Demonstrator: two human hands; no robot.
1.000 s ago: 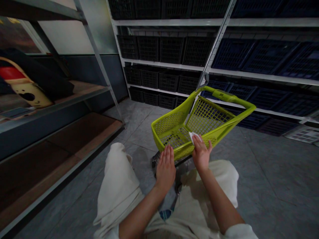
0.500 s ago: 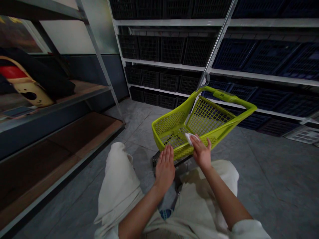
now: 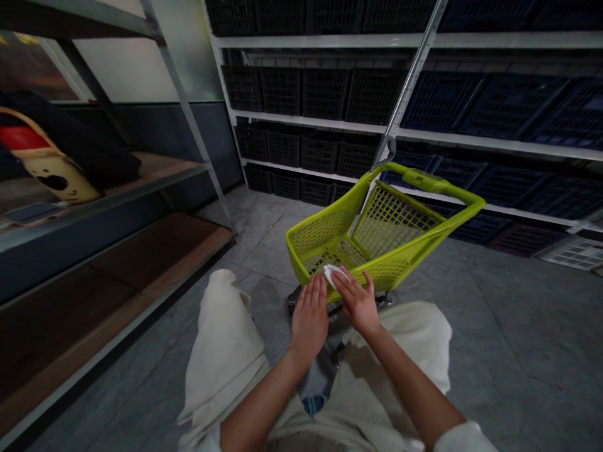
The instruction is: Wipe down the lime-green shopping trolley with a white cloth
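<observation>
1. Here's what I've got: a small lime-green plastic shopping cart with mesh walls (image 3: 389, 223) sits right in front of the person, lower middle of the shot, just past their cream trousers (image 3: 226, 345).
2. Right hand (image 3: 355, 302): fingers spread and curled down over a small white wipe (image 3: 332, 274), pinning it against the cart's near rim. Looks like a light pinch, not a full fist.
3. Left hand (image 3: 309, 320): open and flat, fingers pointing up, right beside the wipe at the same rim. It isn't gripping anything, and I can't tell if the fingertips actually touch the plastic.
4. Progress-wise, both hands are working at the near rim. The far green handle grip (image 3: 433, 182) and the mesh walls have no hand on them. Nothing in the shot shows what's finished or what's left.
5. Around them: white metal shelving (image 3: 306, 118) full of black crates (image 3: 282, 92) and navy crates (image 3: 509, 107) across the top, a wooden shelf board (image 3: 155, 254) at left, and grey tile floor (image 3: 509, 326) at lower right.
</observation>
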